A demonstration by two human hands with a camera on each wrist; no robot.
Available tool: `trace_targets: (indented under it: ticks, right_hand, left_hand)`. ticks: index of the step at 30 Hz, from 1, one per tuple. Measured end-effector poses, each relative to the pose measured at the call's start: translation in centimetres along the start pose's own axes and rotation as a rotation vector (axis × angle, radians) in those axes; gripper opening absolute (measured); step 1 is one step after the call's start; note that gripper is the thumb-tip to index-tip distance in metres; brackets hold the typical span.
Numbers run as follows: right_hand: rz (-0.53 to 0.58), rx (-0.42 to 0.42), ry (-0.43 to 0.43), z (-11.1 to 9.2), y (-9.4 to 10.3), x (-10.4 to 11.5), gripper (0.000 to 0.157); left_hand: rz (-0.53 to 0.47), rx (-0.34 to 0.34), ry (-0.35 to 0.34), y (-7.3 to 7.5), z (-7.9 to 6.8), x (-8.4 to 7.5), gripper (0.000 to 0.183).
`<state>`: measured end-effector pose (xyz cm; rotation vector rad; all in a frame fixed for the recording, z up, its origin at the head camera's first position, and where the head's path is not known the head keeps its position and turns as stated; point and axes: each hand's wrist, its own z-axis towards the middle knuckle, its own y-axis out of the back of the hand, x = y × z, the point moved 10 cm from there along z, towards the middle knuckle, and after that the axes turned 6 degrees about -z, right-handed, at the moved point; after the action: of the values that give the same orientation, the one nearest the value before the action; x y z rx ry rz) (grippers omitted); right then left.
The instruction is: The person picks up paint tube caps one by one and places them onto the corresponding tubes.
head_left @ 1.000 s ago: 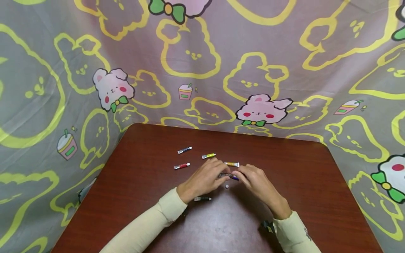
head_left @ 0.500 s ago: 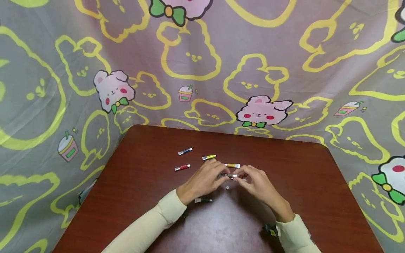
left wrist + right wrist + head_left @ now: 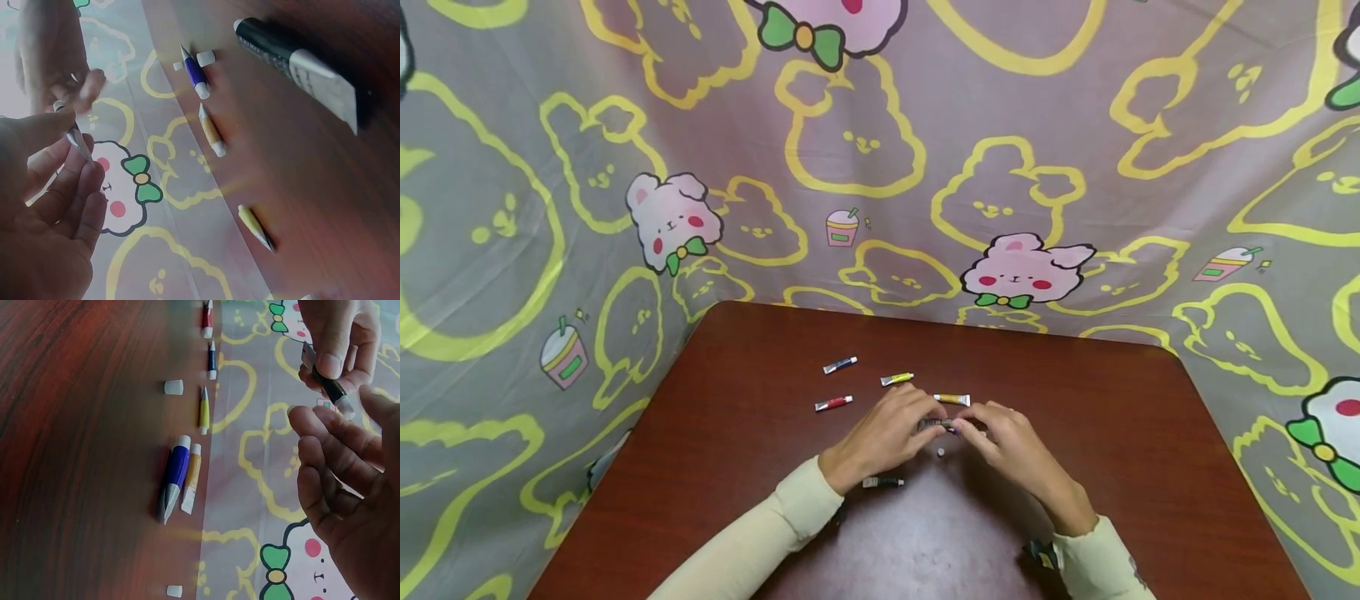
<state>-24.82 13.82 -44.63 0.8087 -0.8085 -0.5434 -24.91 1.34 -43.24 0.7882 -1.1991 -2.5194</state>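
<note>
My left hand pinches a dark paint tube between thumb and fingers. Its silvery flat end and pale capped tip stick out on either side. My right hand is at the tip, fingers loosely bent; in the right wrist view thumb and fingertips stand around the cap with a gap between them. The cap is blurred, so contact is hard to make out. On the table below lie a violet tube and an ochre tube, side by side.
Blue, red and yellow tubes lie beyond my left hand. A black tube is near my left wrist. One loose white cap and another small cap sit on the brown table. Patterned cloth hangs behind.
My right fingers have shifted slightly at the tube's tip: the white cap showed plainly half a second ago and is mostly covered in the head view now. My left hand keeps its hold.
</note>
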Motion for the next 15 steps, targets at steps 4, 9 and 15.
trace_targets:
  ticks: [4, 9, 15]
  right_hand:
    - [0.032, -0.007, -0.007, -0.01, 0.26, 0.04, 0.028]
    - [0.058, -0.040, 0.040, 0.02, 0.76, 0.46, 0.025]
    - [0.024, -0.055, 0.087, -0.11, 0.73, 0.81, 0.016]
  left_hand:
    - [0.001, 0.011, 0.025, 0.10, 0.06, 0.29, 0.016]
    - [0.000, 0.021, 0.034, 0.03, 0.04, 0.41, 0.016]
    - [0.001, 0.043, 0.035, -0.30, -0.05, 0.38, 0.016]
